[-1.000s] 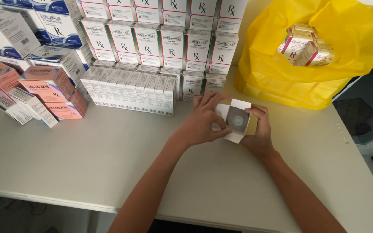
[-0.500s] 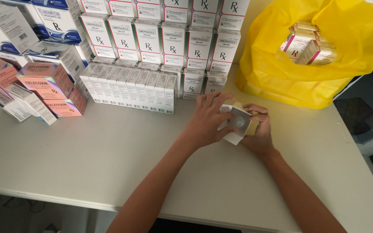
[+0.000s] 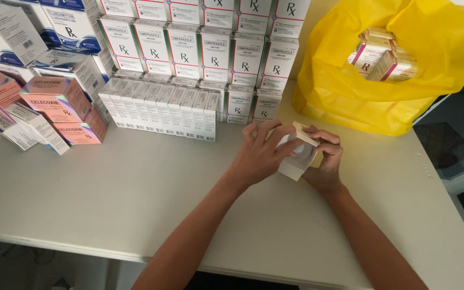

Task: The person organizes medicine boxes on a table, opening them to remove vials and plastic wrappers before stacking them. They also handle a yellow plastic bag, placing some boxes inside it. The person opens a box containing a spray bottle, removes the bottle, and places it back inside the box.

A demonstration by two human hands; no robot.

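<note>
White carton: a small medicine box [image 3: 295, 161] sits between both hands, just above the table [image 3: 108, 198], its beige end flap [image 3: 305, 133] standing open.
Head view, left hand: the left hand [image 3: 261, 153] wraps the box's near side, fingers curled over the top edge, holding it.
Head view, right hand: the right hand [image 3: 326, 158] grips the far side, fingertips pinching at the flap.
Progress: judging by the raised flap, the box is opened or not yet closed; I cannot tell what is inside.
Stock on table: rows of white-and-green boxes [image 3: 216, 53] stand stacked behind the hands, a neat row of slim cartons [image 3: 159, 113] in front of them, pink boxes [image 3: 55, 110] to the left.
Bag: a yellow plastic bag [image 3: 382, 80] near the right hand holds more boxes.
</note>
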